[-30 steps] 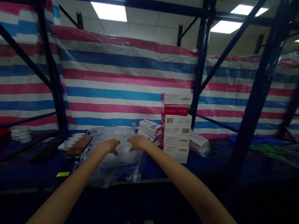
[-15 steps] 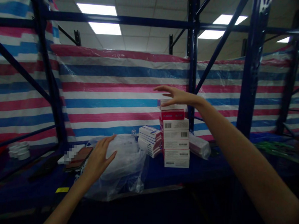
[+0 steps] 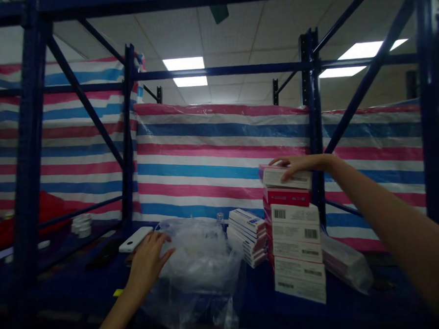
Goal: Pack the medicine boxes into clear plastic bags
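My right hand (image 3: pixel 296 164) lies on the top box (image 3: pixel 277 178) of a tall stack of white and red boxes (image 3: pixel 296 242) on the dark blue shelf (image 3: pixel 344 308), fingers curled over the box's front edge. My left hand (image 3: pixel 148 261) rests with spread fingers against the left side of a clear plastic bag (image 3: pixel 199 266) that sits on the shelf in front of me. A lower stack of flat white boxes (image 3: pixel 247 234) stands between the bag and the tall stack.
Blue rack posts (image 3: pixel 127 135) and diagonal braces frame the bay; a red, white and blue striped tarp (image 3: pixel 205 163) hangs behind. A white phone-like slab (image 3: pixel 134 239) lies left of the bag, small white rolls (image 3: pixel 82 224) farther left, a plastic-wrapped pack (image 3: pixel 346 264) to the stack's right.
My right hand rose from the bag to the tall stack and now sits on its top box. My left hand stayed at the bag. The view shifted left and up.
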Motion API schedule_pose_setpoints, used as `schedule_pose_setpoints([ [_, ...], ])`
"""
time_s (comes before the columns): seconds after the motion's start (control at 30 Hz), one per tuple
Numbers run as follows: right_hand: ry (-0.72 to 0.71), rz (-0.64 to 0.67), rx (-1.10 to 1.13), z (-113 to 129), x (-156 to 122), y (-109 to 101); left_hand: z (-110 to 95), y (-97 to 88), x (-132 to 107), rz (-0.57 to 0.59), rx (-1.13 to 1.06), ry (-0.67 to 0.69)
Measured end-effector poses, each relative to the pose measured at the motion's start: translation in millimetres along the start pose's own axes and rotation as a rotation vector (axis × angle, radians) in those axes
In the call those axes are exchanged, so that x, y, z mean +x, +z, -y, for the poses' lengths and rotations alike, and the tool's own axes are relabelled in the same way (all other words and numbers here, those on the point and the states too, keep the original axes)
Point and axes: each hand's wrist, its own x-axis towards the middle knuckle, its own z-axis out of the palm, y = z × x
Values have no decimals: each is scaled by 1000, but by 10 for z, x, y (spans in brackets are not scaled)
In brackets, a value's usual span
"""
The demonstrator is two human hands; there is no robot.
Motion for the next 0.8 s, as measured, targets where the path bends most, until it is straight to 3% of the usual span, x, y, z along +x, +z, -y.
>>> schedule_pose_setpoints([
  [0.17, -280, -324, -117, 269, -182, 57, -104, -79, -5, 172, 141, 10],
  [0.27, -413, -329, -50, 570, -283, 277, -172, -69, -21, 340, 190, 37],
  [0.4, -558, -168, 281, 799, -239, 907, -243, -68, 40, 350, 237, 43],
  [0.53, -608, 102, 577, 773, 57, 1725, -248, -92, 174, 364, 221, 11],
  [0.67, -518, 383, 544, 684, 392, 2393, -194, -144, 266, 393, 198, -53],
  [0.8, -439, 502, 582, 584, 621, 2777, -121, -187, 254, 351, 204, -92],
])
